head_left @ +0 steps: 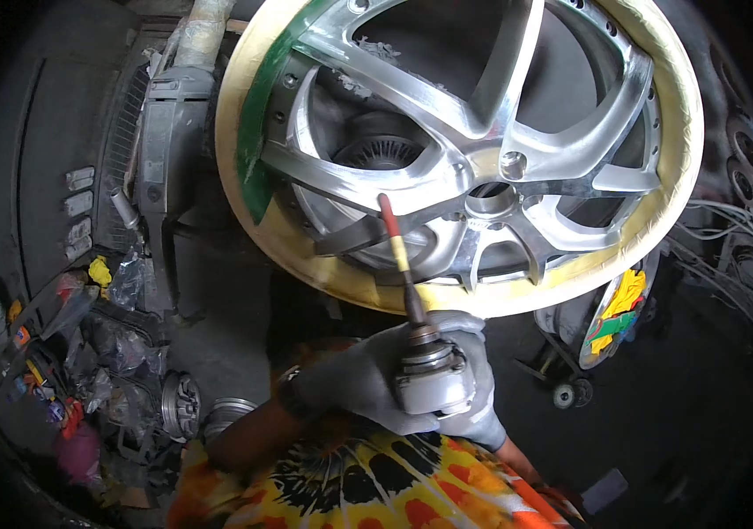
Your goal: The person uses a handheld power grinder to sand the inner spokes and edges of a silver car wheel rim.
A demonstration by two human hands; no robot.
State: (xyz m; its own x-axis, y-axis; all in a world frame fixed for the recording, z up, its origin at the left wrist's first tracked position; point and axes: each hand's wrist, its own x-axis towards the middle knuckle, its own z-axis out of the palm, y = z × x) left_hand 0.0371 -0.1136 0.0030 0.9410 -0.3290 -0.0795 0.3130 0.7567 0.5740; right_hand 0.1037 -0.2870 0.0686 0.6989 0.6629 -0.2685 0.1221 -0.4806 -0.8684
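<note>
Both my hands wear grey gloves and are closed round an angle die grinder (433, 379) with a silver head. My left hand (354, 379) wraps it from the left, and my right hand (480, 414) grips it from the right, partly hidden behind the head. From the tool a dark shaft leads up to a slim yellow-and-red tip (389, 216). That tip lies against, or just over, the lower edge of a shiny spoke on a large alloy wheel (429, 101). Cream masking (237, 106) covers the wheel's outer lip, with a green strip (263, 132) at its left.
A grey metal machine or stand (160, 159) rises left of the wheel. Plastic bags and clutter (121, 344) pile up at lower left, beside another wheel (180, 406). To the right stands a round piece with a yellow cloth (620, 304); pale cables (711, 212) hang beyond it.
</note>
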